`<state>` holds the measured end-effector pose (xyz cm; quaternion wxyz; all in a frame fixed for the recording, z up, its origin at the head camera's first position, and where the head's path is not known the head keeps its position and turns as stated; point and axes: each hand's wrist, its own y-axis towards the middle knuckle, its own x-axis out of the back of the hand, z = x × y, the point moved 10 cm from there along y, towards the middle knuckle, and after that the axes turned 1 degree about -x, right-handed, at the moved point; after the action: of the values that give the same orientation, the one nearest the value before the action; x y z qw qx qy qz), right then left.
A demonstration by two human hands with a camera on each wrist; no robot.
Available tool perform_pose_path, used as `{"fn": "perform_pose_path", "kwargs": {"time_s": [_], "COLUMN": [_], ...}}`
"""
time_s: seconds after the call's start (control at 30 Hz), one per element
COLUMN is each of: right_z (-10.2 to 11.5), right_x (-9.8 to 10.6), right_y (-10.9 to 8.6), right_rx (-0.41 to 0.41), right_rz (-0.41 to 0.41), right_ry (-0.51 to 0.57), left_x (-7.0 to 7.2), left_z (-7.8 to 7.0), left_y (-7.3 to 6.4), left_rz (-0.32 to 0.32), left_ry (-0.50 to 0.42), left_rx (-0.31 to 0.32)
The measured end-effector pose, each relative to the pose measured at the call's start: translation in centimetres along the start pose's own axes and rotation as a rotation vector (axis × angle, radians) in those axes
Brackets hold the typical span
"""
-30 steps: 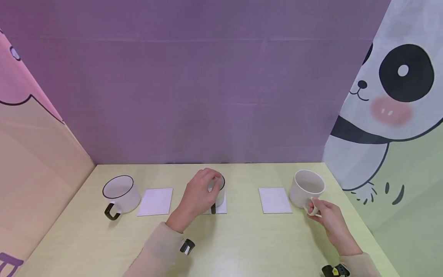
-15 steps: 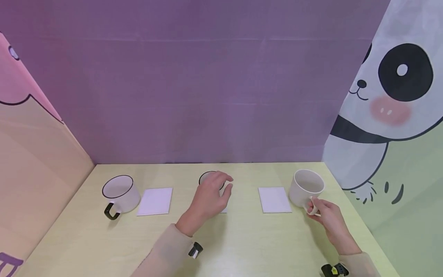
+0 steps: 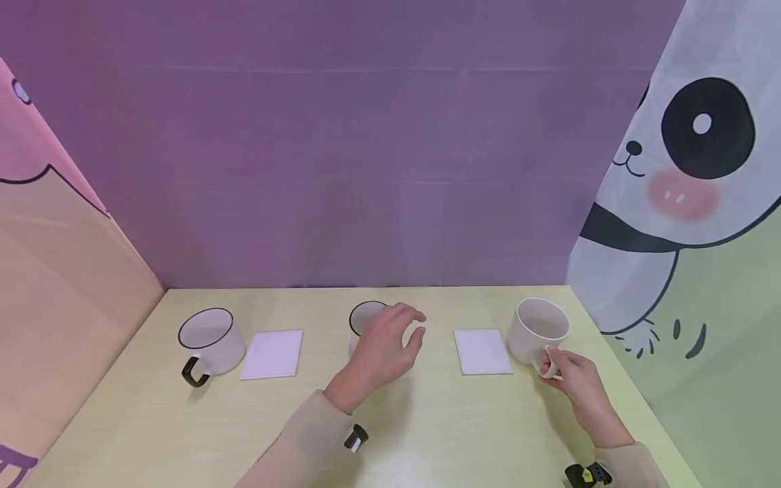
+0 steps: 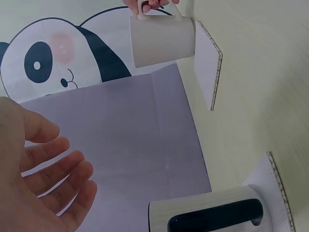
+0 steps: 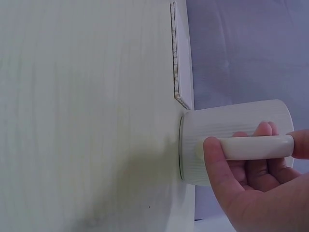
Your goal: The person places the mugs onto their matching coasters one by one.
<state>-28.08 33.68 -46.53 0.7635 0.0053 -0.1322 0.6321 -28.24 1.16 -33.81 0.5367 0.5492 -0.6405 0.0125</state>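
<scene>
My right hand [image 3: 570, 379] grips the handle of a plain white mug [image 3: 537, 330] that stands on the table at the right; the right wrist view shows my thumb and fingers [image 5: 251, 166] curled round the handle of this mug [image 5: 231, 130]. My left hand [image 3: 390, 346] hovers open, with relaxed fingers [image 4: 53, 169], just in front of the middle black-rimmed mug [image 3: 364, 318]. That mug [image 4: 212, 215] stands on a white square coaster [image 4: 275, 186], black handle toward me, and nothing touches it.
A third black-rimmed mug [image 3: 209, 340] stands at the far left beside a bare white coaster [image 3: 272, 354]. Another bare coaster [image 3: 482, 351] lies just left of the right mug. Purple backdrop [image 3: 366, 169] behind, printed panels at both sides of the pale table [image 3: 427, 434].
My left hand has let go of the middle mug and drawn back to the right, its fingers opening. The right hand keeps its hold on the white mug's handle.
</scene>
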Motion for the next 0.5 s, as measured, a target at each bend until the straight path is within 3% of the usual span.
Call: {"fn": "perform_pose_path", "kwargs": {"time_s": [0.27,0.5], "right_z": [0.3,0.2], "right_x": [0.1,-0.2], "right_y": [-0.1,-0.2], "right_rx": [0.006,0.005], "right_rz": [-0.005,0.006], "right_ry": [-0.037,-0.058], "left_x": [-1.1,-2.9], "left_z": [0.2,-0.5], "left_y": [0.6,0.3], "left_rz": [0.039,0.079], "left_ry": [-0.016,0.019], "left_rx": [0.038,-0.037]}}
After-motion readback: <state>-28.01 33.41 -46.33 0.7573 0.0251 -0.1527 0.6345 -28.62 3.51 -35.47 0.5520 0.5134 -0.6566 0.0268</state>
